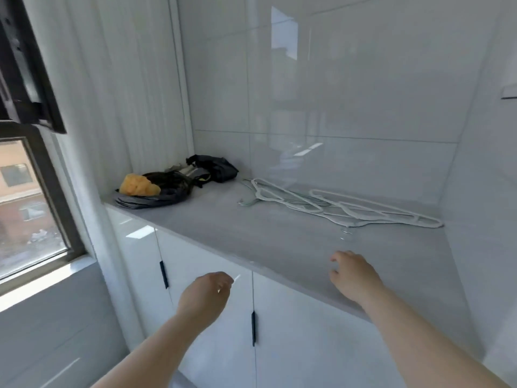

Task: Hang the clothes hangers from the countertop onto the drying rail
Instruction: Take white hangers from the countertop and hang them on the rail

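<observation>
Fingers loosely curled, holding nothing: right hand low over the countertop front, left hand likewise empty, lower, before the cabinet doors. Straight ahead of the right hand, apart: white hangers heaped flat, long axes left-right, nearest hook toward it. Nothing between. Dark bags far left.

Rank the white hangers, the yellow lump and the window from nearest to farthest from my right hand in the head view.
1. White hangers: on the countertop, just beyond the right hand.
2. Yellow lump: at the countertop's far left end.
3. Window: on the left, past the countertop's end.
</observation>
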`<state>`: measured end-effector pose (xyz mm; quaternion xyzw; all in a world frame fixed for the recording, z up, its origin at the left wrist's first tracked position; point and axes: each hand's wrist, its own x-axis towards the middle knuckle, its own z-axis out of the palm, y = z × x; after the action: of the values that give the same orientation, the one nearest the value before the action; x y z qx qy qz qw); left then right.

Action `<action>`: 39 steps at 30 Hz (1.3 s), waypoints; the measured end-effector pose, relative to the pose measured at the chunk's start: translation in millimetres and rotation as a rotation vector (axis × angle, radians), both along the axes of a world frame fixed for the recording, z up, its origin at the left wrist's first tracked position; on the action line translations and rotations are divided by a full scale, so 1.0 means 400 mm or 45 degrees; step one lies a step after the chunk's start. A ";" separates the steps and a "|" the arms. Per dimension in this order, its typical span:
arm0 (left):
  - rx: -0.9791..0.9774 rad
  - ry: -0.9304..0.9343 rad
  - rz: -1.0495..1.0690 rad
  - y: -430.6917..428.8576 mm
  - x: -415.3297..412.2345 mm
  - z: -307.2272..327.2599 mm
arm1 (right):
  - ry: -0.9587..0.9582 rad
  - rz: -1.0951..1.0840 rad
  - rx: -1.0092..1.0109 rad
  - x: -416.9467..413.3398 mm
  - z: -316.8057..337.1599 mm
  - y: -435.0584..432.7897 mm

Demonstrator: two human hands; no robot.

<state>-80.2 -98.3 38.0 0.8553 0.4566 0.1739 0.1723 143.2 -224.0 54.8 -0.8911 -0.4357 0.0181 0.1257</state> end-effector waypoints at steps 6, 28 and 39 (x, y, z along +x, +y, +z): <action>0.029 -0.141 -0.156 0.167 0.180 0.012 | -0.126 -0.216 0.052 0.128 -0.077 0.079; 0.202 0.158 -0.536 0.548 0.745 -0.062 | -0.536 -0.328 0.364 0.210 -0.201 0.131; 0.329 0.211 -0.532 0.525 0.707 -0.057 | -0.686 -0.305 0.441 0.222 -0.215 0.129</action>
<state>202.4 111.7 15.2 0.9573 0.2565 0.1207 0.0558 232.1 -172.4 -31.3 -0.8740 -0.3422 -0.3071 0.1570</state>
